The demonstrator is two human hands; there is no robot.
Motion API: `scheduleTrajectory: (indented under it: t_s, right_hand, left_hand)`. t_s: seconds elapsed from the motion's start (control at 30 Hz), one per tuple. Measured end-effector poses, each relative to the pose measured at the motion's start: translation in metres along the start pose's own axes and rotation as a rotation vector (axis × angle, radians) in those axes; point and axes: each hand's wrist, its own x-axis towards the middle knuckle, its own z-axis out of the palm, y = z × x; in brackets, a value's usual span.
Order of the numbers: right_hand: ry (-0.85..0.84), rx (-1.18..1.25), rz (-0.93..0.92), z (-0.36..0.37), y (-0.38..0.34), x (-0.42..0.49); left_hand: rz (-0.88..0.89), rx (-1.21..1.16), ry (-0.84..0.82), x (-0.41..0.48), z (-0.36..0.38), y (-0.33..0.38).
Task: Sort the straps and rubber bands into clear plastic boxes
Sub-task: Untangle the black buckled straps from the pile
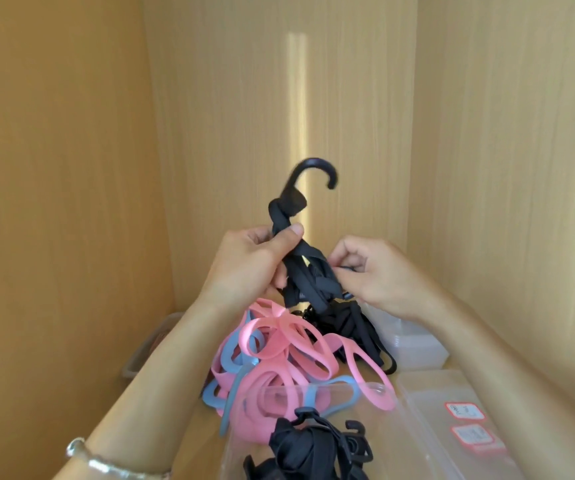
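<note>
While raised above the heap, grips black strap (pixel 300 258) in left hand (pixel 251 265), thumb pressed across the twisted webbing, fingers curled round behind. Tops out in a curved black hook (pixel 315 169), blurred, with a knot just under it. Pinches the strap's hanging loops with right hand (pixel 379 271), fingertips closed on the folds at the strap's right side; cannot tell how many loops. Both hands near each other, strap between them, held well above the wooden shelf (pixel 182 393).

Below the hands: tangled heap of pink and blue rubber bands (pixel 279 355) lying on the shelf. Just behind it to the right, touching it, bundle of black straps (pixel 358 330). Nearest the camera, clear plastic box (pixel 393 441) holding clipped straps (pixel 313 448), black, with plastic buckles. Some pink and blue bands showing through its far wall; cannot tell whether inside or behind. To the right, flat clear case (pixel 428 386) bearing two red-bordered labels (pixel 465 411), writing too blurred to read. Further back on the right, frosted clear box (pixel 414 344), partly hidden by the right forearm. At far left against the wall, brownish container (pixel 144 344), mostly hidden behind the left forearm. Silver bracelet (pixel 106 464) on the left wrist. Pale wood panels (pixel 71 133) on three sides.
</note>
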Motion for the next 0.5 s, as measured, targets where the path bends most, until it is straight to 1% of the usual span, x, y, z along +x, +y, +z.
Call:
scheduleTrajectory:
  t_s: [0.1,0.23,0.3,0.4,0.5]
  right_hand:
    - [-0.114,0.016,0.038,0.000,-0.008,-0.001]
    - [-0.152,0.096,0.044,-0.003,-0.018,-0.002]
    - [-0.192,0.124,0.058,-0.005,-0.021,-0.003]
    - [-0.302,0.200,0.093,-0.008,-0.023,-0.006]
    - [-0.358,0.276,0.105,-0.010,-0.025,-0.008]
  left_hand:
    - [0.065,0.137,0.169,0.004,-0.004,-0.005]
    - [0.014,0.187,0.218,0.011,-0.002,-0.015]
    - [-0.027,0.173,0.176,0.012,0.000,-0.018]
    - [-0.100,0.102,0.083,0.011,0.002,-0.018]
    - [-0.061,0.184,-0.030,0.010,0.000,-0.021]
